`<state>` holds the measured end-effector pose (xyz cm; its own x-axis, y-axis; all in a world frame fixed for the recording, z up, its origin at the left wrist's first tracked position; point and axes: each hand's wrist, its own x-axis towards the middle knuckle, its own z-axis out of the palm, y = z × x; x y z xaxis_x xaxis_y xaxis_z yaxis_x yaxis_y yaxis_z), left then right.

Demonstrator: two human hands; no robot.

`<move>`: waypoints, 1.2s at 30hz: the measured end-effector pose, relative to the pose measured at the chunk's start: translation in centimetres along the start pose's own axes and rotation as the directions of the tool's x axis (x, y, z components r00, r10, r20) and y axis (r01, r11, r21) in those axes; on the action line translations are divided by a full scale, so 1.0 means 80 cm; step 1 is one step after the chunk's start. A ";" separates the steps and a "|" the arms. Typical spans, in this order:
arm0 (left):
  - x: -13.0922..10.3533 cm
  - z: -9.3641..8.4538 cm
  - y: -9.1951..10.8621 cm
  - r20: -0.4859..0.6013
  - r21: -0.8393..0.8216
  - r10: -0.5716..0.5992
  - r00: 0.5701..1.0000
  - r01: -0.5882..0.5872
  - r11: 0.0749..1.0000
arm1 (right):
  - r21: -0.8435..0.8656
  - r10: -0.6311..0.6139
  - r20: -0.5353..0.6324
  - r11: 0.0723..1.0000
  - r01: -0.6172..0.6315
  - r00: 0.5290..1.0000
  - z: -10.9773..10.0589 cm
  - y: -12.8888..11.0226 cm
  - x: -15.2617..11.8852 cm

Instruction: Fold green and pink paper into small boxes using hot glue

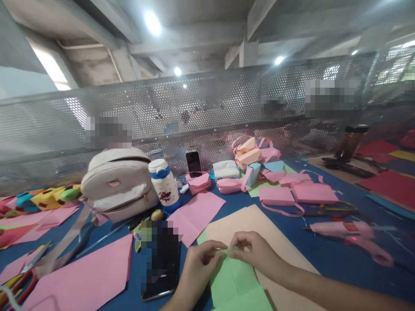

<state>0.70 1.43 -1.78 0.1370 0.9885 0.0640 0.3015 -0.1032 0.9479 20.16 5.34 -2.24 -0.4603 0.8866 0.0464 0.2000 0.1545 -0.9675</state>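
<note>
The green paper [235,278] lies at the near edge of the view, partly over peach sheets [279,242]; the left hand [207,257] pinches its far edge between thumb and fingers, and the right hand [249,248] pinches the same edge, the fingertips meeting or nearly so. Taking that paper as the dial's centre, a dark phone [164,268] lies at nine, part of it blurred out; farther out at nine come a pink sheet [87,276] and scissors [30,265]; the backpack [119,190] sits at ten; the white-and-blue bottle [164,185] stands upright at eleven, just beside it; pink bags [313,192] lie around one; a pink glue gun [346,229] lies at two, on the blue table [330,255].
</note>
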 end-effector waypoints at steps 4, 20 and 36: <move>-0.001 -0.001 -0.001 -0.009 -0.012 0.031 0.999 -0.031 0.999 | -0.002 -0.018 0.003 1.000 0.018 1.000 0.002 0.003 0.002; 0.016 0.005 0.016 0.015 -0.102 -0.049 0.999 0.051 0.993 | -0.060 -0.067 -0.027 0.996 0.066 0.997 0.000 -0.012 -0.004; 0.009 0.003 0.014 0.022 -0.091 -0.070 0.997 0.072 0.993 | -0.062 -0.025 0.013 0.998 0.026 1.000 -0.014 -0.016 -0.006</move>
<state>1.35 2.02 -0.77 0.1364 0.9906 -0.0092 0.2235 -0.0217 0.9745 21.11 5.17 -0.72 -0.4759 0.8769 0.0672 0.2414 0.2038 -0.9488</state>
